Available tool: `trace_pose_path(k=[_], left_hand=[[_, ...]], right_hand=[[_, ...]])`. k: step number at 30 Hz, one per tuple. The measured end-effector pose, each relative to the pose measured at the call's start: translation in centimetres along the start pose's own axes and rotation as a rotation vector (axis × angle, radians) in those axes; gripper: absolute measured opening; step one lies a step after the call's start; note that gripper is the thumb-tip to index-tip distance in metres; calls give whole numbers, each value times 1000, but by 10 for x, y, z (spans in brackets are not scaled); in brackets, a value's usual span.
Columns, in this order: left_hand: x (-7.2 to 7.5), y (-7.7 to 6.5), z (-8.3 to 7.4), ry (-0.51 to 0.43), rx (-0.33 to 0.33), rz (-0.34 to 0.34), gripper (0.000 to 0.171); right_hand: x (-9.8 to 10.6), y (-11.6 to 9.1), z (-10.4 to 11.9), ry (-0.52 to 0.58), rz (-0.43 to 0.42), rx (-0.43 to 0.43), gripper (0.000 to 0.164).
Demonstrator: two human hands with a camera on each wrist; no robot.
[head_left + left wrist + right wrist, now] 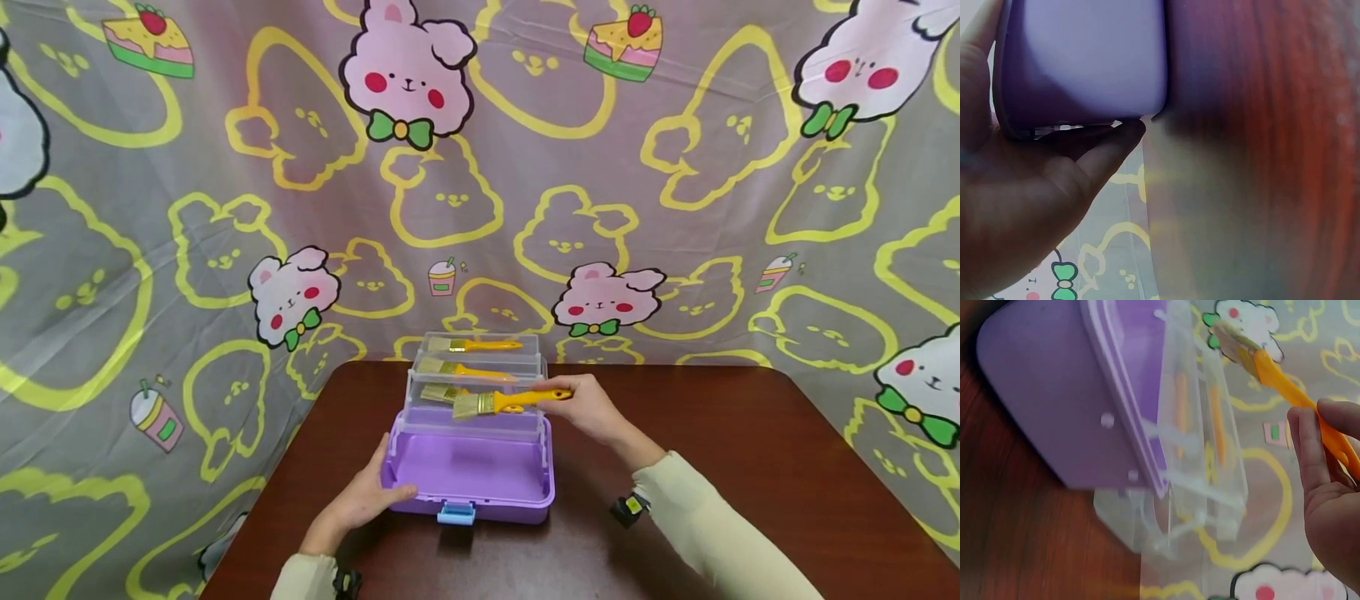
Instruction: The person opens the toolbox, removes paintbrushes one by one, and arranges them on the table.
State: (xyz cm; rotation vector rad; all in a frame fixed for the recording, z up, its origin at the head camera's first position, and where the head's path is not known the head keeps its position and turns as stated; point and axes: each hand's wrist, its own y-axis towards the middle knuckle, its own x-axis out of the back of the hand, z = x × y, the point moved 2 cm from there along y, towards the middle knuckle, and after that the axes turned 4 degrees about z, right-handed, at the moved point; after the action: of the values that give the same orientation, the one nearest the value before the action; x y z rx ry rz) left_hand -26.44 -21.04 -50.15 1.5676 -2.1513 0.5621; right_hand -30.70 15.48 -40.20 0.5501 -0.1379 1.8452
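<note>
Paintbrush (512, 400), flat, pale-bristled, metal-banded

1. Head cam: looks fwd & down from above the table (675, 450); widest, farthest view, w/ purple box (498, 510), L hand (363, 497), R hand (585, 407) & cloth backdrop (450, 192) all in frame.
2. L wrist cam: v. close to box's outer side wall, turned sideways; table at R of frame, cloth along the btm.
3. R wrist cam: close too, also tipped sideways, facing box's other side & clear trays (1235, 469); table L, cloth R.
4. Shared: head & R wrist both get trays plus held brush (1285, 387); head & L wrist share L hand; all 3 incl. box, table, cloth.
</note>
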Motion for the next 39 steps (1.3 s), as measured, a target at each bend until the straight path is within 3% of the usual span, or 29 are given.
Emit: trace_pose_path(k=[8, 19, 27, 29, 34, 39], left_hand=[[3, 1, -3, -10, 7, 8, 111], [3, 2, -8, -18, 5, 9, 112], [3, 2, -6, -15, 17, 13, 112], [3, 1, -5, -13, 15, 13, 112], [1, 1, -2, -8, 12, 7, 111], [1, 2, -2, -1, 26, 6, 112]], right_hand=[[41, -21, -23, 130, -53, 4, 35], [90, -52, -71, 315, -118, -107, 45], [112, -68, -97, 437, -164, -103, 30], [113, -70, -103, 428, -182, -125, 33], [112, -73, -117, 283, -211, -219, 48], [109, -72, -133, 201, -232, -276, 47]])
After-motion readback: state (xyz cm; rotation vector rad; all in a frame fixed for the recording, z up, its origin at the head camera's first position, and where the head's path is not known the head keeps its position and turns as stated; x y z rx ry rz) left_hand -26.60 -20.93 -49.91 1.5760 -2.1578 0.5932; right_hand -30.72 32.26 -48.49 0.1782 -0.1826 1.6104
